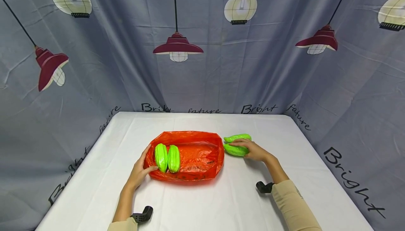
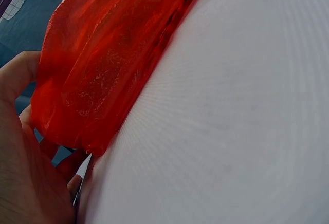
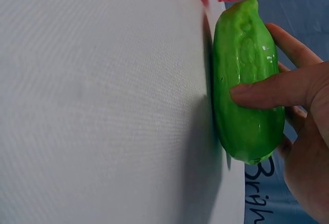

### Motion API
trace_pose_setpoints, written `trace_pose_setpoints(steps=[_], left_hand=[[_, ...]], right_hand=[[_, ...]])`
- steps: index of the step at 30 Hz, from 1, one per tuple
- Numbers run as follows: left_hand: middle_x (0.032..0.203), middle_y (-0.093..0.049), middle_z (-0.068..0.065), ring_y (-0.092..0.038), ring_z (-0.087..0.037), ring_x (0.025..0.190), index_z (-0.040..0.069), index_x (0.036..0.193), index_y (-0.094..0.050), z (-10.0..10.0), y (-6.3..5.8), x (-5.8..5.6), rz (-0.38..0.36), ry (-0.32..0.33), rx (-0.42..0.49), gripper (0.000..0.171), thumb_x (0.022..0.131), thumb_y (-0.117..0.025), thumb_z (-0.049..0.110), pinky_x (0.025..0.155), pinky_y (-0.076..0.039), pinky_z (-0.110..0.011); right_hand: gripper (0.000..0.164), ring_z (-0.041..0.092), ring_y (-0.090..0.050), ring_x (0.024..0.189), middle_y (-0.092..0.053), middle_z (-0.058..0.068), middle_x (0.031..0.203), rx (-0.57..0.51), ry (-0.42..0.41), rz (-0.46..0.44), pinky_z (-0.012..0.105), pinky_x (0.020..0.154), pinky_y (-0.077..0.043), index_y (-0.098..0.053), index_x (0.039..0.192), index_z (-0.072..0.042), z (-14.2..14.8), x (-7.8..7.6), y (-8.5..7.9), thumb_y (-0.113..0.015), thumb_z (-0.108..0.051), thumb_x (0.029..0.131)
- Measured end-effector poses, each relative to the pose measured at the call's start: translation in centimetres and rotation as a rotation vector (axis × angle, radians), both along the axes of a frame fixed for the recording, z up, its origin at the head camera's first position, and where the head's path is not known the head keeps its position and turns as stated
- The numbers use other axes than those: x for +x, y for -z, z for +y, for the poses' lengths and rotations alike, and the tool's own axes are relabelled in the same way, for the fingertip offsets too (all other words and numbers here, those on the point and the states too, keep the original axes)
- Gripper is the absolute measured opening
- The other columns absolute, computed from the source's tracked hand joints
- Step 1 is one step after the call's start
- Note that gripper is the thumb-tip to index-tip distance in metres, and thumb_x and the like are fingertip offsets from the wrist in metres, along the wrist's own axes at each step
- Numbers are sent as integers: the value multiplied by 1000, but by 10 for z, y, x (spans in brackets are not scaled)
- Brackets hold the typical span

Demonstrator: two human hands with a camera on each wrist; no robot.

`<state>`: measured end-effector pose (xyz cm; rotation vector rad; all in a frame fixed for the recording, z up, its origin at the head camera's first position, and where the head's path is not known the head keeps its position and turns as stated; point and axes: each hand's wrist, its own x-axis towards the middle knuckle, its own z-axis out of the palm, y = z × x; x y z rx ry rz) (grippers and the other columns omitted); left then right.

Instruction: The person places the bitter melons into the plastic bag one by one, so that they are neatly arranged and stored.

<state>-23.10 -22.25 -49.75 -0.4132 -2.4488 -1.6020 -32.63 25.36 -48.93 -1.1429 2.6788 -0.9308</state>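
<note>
A red plastic bag (image 1: 197, 157) lies open-mouthed on the table, with two green gourds (image 1: 174, 159) side by side in its left part. My left hand (image 1: 139, 171) holds the bag's left end, thumb at the near rim and fingers along the outer side. Right of the bag, my right hand (image 1: 255, 151) grips a green gourd (image 1: 235, 150). In the right wrist view the thumb presses one side of this gourd (image 3: 247, 49), with the other fingers behind it. Another green gourd (image 1: 235, 138) lies just beyond it, partly covered by the hand.
A white cloth covers the table (image 1: 196, 206). Grey-blue curtain (image 1: 269, 65) with printed lamps and lettering hangs around its back and sides. Black wrist devices (image 1: 143, 215) sit at both forearms, above the tabletop.
</note>
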Motion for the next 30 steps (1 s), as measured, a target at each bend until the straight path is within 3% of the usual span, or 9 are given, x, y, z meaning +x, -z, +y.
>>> trace_pose_setpoints(steps=[10,18,23,26,30], left_hand=[[143,-29,-26,-31,-45,126,2,144,-25,1,1,0,24,-4,-7,81,76,-67,5,101,-23,-59],[143,-30,-27,-32,-45,126,2,145,-24,1,-2,0,13,-4,0,80,76,-67,4,100,-24,-59],[142,-33,-23,-35,-42,125,9,146,-24,-7,19,-12,29,-11,-17,82,77,-68,10,100,-26,-57],[143,-33,-20,-35,-39,126,13,147,-24,-10,28,-16,35,-14,-24,83,77,-69,13,100,-26,-56],[143,-33,-20,-34,-40,126,13,147,-24,-10,29,-17,34,-8,-19,82,77,-69,13,100,-25,-57]], right_hand=[[79,37,-36,125,-48,13,133,4,116,49,58,100,-26,-55,130,-14,2,7,-3,-66,18,59],[78,37,-37,125,-48,12,134,-44,175,1,57,98,-31,-53,132,-18,5,16,-4,-72,11,62],[78,30,-40,124,-49,6,135,-120,168,-72,49,94,-40,-52,133,-20,5,23,-5,-73,9,63],[75,29,-41,123,-49,7,134,-169,157,-139,48,90,-43,-51,133,-13,-4,34,-21,-72,11,66],[69,34,-46,117,-49,15,133,-215,129,-178,50,88,-44,-49,132,-2,-16,48,-42,-71,12,68]])
